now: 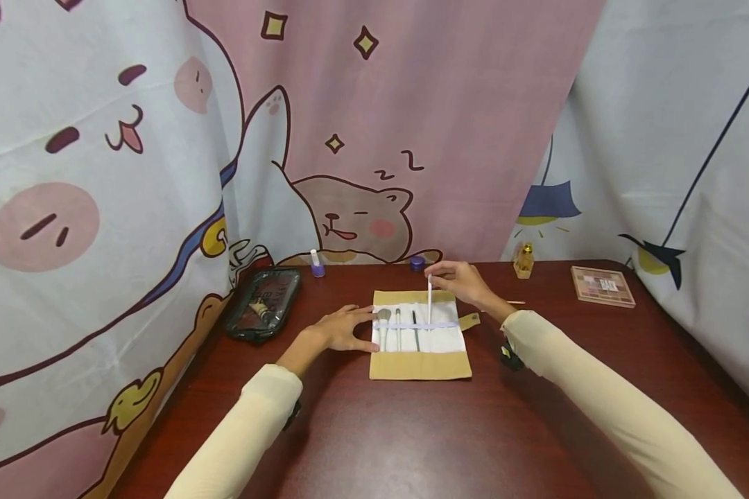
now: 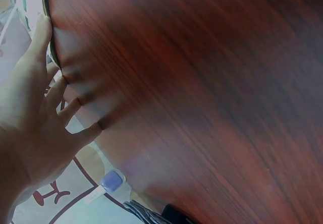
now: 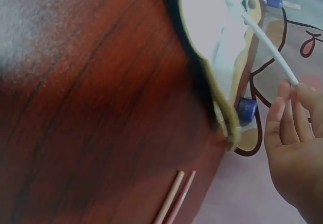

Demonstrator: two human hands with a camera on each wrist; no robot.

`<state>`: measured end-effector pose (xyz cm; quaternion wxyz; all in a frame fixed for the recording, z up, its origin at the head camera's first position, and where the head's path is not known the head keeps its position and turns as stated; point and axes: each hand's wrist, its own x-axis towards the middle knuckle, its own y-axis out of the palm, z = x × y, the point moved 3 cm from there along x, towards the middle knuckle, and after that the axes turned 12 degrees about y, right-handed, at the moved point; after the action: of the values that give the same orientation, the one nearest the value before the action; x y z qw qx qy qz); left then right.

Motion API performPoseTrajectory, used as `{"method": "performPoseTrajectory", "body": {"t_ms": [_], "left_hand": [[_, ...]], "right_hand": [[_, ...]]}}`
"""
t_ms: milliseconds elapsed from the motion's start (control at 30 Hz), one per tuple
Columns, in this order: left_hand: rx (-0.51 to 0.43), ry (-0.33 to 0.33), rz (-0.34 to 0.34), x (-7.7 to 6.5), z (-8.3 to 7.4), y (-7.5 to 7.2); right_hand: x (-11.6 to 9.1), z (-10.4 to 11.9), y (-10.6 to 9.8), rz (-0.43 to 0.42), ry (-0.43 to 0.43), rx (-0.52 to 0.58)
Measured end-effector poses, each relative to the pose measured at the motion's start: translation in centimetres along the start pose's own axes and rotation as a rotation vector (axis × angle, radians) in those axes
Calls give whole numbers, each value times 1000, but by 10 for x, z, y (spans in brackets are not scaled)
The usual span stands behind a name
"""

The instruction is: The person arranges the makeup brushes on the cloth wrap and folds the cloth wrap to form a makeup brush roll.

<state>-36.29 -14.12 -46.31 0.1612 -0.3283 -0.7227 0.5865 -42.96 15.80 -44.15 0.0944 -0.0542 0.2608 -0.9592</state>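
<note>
A tan and white roll-up brush case lies unfolded on the table, with several makeup brushes held under its elastic band. My left hand rests on the case's left edge with fingers spread, beside the widest brush. My right hand pinches the top of a thin white stick-like brush, which stands over the case with its lower end at the band. In the right wrist view the fingers grip the tip of that white handle.
A black clear-topped pouch lies at left. Behind stand a nail polish bottle and a small purple jar. At right are a perfume bottle and an eyeshadow palette. Two thin sticks lie right of the case.
</note>
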Motion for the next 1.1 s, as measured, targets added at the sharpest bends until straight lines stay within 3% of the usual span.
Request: {"method": "performPoseTrajectory", "body": {"t_ms": [133,333,533,833,1100], "left_hand": [[4,-5,3,0,0,0],[3,-6,5,0,0,0],[5,2,0,0,1,0],[0,-13,-1,-1,-1,1],[8,-12,3,-1,-1,1]], "right_hand": [[-1,-8,4,-2,-16,-95],[-10,-16,10,59,-56,-148],[-18,-22,17,67,-69,-207],[-30,-29,23,101,-107,-233],[-43,-28,26,136,-192,-282]]}}
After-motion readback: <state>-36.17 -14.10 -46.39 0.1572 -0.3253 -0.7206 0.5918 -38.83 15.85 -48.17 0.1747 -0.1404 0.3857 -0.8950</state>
